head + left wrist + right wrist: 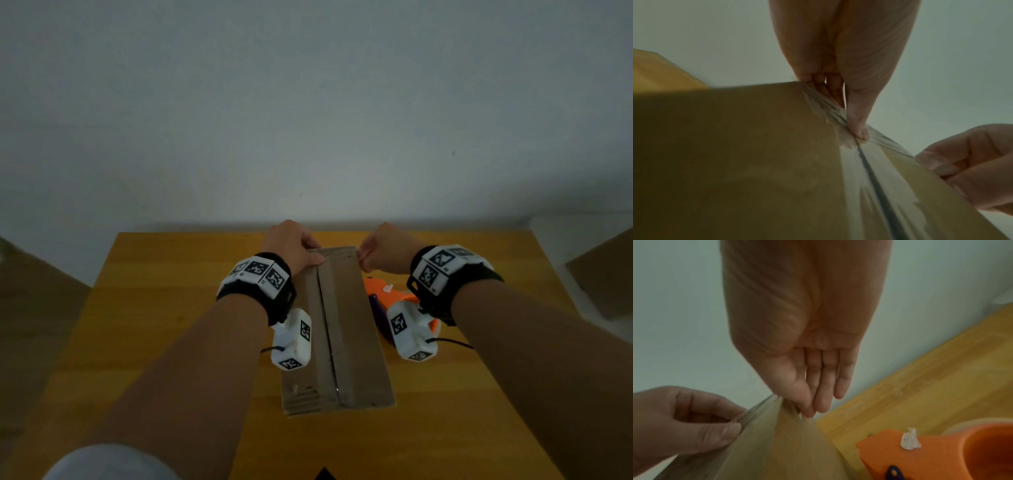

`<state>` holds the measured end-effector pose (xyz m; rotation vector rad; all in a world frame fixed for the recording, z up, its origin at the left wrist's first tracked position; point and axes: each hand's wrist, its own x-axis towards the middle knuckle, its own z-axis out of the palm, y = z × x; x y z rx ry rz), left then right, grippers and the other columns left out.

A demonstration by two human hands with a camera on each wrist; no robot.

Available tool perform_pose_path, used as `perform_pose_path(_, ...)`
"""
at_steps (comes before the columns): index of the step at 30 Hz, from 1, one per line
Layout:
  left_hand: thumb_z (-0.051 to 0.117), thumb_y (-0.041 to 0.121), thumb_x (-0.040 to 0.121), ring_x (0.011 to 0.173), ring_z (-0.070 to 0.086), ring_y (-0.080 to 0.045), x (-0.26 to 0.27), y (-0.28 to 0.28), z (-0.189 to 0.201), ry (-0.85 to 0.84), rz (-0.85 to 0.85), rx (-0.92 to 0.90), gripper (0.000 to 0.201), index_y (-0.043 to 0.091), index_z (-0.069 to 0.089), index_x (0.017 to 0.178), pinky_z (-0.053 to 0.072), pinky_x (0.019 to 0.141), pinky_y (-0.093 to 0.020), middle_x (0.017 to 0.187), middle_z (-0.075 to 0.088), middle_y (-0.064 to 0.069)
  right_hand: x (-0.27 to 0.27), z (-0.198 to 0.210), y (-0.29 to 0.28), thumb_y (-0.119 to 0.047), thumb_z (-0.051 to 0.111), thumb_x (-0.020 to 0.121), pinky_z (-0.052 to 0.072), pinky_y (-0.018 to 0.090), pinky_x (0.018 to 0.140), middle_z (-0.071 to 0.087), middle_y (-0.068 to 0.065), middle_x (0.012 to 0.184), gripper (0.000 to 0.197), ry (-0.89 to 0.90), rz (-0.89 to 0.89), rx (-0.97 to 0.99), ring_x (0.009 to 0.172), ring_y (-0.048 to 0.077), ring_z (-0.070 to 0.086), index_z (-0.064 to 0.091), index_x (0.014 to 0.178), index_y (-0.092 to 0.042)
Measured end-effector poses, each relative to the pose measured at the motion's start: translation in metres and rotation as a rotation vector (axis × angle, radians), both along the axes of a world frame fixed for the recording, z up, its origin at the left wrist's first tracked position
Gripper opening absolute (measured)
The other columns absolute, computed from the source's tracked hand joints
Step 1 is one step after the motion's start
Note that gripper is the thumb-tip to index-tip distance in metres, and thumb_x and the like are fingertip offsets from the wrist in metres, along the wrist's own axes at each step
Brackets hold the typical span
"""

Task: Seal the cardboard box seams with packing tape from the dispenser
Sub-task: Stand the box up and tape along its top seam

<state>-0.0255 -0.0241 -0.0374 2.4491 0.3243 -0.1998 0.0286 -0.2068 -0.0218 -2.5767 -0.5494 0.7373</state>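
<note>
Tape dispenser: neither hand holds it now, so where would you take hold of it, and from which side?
Probably by the orange body, from above with the right hand: it lies just right of the box, its handle hidden under the wrist.

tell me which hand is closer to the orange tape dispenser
Right. The right hand pinches the tape end at the box's far right corner, directly above the orange tape dispenser. The left hand grips the far left edge, with the box between.

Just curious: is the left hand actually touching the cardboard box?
Touching. The left wrist view shows the left hand with its thumb pressed on the taped seam at the cardboard box edge.
</note>
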Motion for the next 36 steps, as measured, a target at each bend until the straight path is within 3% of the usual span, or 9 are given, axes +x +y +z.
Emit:
perform_pose_path(2, 0.079, 0.026, 0.074, 0.084, 0.064, -0.013, 0.001, 0.0, 0.0, -0.004, 0.007, 0.005, 0.027, 0.016, 0.076, 0.099, 0.05, 0.079, -0.023, 0.102, 0.075, -0.003, 0.002, -0.001, -0.004, -0.002, 0.064, 0.081, 0.057, 0.031, 0.081, 0.075, 0.011, 0.094, 0.019, 0.077, -0.046, 0.058, 0.085, 0.02, 0.07, 0.076, 0.096, -0.002)
perform_pose_path(5, 0.079, 0.027, 0.075, 0.081, 0.062, -0.011, 0.0, 0.0, -0.002, -0.005, 0.0, 0.017, 0.027, 0.016, 0.076, 0.099, 0.046, 0.075, -0.021, 0.103, 0.074, -0.002, 0.004, -0.002, -0.011, 0.007, 0.055, 0.085, 0.056, 0.018, 0.068, 0.072, 0.01, 0.08, 0.021, 0.199, -0.217, 0.223, 0.069, 0.012, 0.067, 0.073, 0.096, 0.007)
perform_pose_path(7, 0.079, 0.027, 0.075, 0.078, 0.058, -0.009, 0.0, 0.0, -0.003, -0.006, -0.002, 0.009, 0.027, 0.016, 0.076, 0.099, 0.046, 0.075, -0.021, 0.103, 0.074, -0.003, 0.003, -0.003, -0.011, 0.01, 0.056, 0.084, 0.057, 0.022, 0.07, 0.07, 0.009, 0.075, 0.017, 0.226, -0.317, 0.316, 0.067, 0.014, 0.066, 0.072, 0.09, 0.008)
perform_pose_path(12, 0.079, 0.027, 0.074, 0.08, 0.06, -0.011, 0.001, 0.001, -0.003, -0.012, -0.002, 0.002, 0.027, 0.014, 0.076, 0.098, 0.05, 0.078, -0.023, 0.102, 0.074, -0.004, -0.002, -0.004, -0.006, -0.005, 0.067, 0.085, 0.056, 0.018, 0.055, 0.068, 0.014, 0.071, 0.015, 0.267, -0.417, 0.41, 0.054, 0.014, 0.062, 0.071, 0.089, 0.009)
perform_pose_path(20, 0.08, 0.025, 0.073, 0.081, 0.062, -0.011, 0.0, 0.002, -0.005, -0.01, 0.001, -0.028, 0.026, 0.014, 0.077, 0.097, 0.047, 0.075, -0.022, 0.1, 0.075, -0.004, -0.003, -0.007, 0.014, -0.021, 0.079, 0.077, 0.061, 0.035, 0.068, 0.065, 0.008, 0.059, 0.025, 0.128, -0.414, 0.194, 0.054, 0.019, 0.062, 0.066, 0.063, -0.005)
perform_pose_path(27, 0.079, 0.023, 0.074, 0.078, 0.061, -0.012, -0.003, 0.0, -0.003, -0.007, -0.001, -0.043, 0.023, 0.015, 0.076, 0.096, 0.045, 0.071, -0.022, 0.094, 0.073, -0.002, -0.003, 0.011, 0.006, -0.012, 0.078, 0.078, 0.059, 0.038, 0.081, 0.068, 0.011, 0.072, 0.014, 0.365, -0.358, 0.169, 0.069, 0.022, 0.066, 0.067, 0.075, -0.004)
perform_pose_path(30, 0.079, 0.022, 0.074, 0.08, 0.064, -0.016, -0.004, 0.0, -0.004, -0.019, 0.022, -0.056, 0.021, 0.013, 0.077, 0.093, 0.046, 0.07, -0.024, 0.091, 0.073, -0.004, -0.004, 0.006, 0.009, -0.024, 0.071, 0.084, 0.06, 0.039, 0.072, 0.066, 0.013, 0.064, 0.025, 0.301, -0.441, 0.214, 0.056, 0.022, 0.062, 0.066, 0.074, -0.001)
perform_pose_path(32, 0.079, 0.023, 0.075, 0.08, 0.063, -0.014, -0.004, -0.001, -0.002, -0.01, 0.008, -0.049, 0.022, 0.014, 0.076, 0.095, 0.046, 0.072, -0.023, 0.091, 0.072, -0.002, -0.006, 0.003, 0.016, -0.023, 0.07, 0.085, 0.06, 0.042, 0.075, 0.064, 0.012, 0.062, 0.03, 0.223, -0.413, 0.156, 0.053, 0.022, 0.06, 0.061, 0.064, -0.003)
perform_pose_path(36, 0.074, 0.03, 0.079, 0.086, 0.063, -0.015, -0.005, 0.011, 0.007, 0.057, -0.002, -0.064, 0.026, 0.014, 0.075, 0.099, 0.05, 0.081, -0.027, 0.093, 0.069, 0.001, -0.009, 0.011, 0.022, -0.026, 0.073, 0.082, 0.059, 0.045, 0.081, 0.074, 0.019, 0.081, 0.027, 0.131, -0.356, 0.044, 0.074, 0.03, 0.071, 0.069, 0.076, 0.001)
